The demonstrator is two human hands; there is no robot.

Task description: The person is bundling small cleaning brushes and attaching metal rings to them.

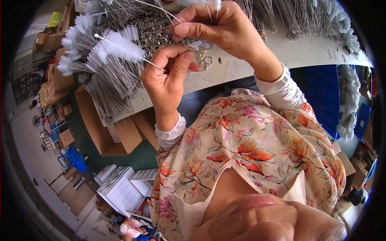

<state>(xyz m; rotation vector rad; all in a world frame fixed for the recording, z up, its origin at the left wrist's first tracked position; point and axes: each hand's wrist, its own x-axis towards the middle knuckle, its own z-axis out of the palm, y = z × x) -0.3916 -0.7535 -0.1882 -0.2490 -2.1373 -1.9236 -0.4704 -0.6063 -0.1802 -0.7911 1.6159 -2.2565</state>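
My left hand (169,76) is closed in a pinch around the wire handle of a bottle brush (120,50). That brush's white bristles point left, over a heap of similar ones. Just above and to the right, my right hand (221,30) is closed with thumb and forefinger on a thin wire stem (165,10) that runs up and left. The fingertips of both hands are close together. Whether something small sits between them is hidden. Behind the hands lies a pile of metal rings (150,34), with a few loose rings (206,61) beside my left fingertips.
Bundles of wire-handled brushes (110,86) cover the left of the white table (233,64); more bundles (299,18) lie at the far right. An open cardboard box (114,132) stands below the left edge. Blue bins (321,96) and white brushes stand at the right.
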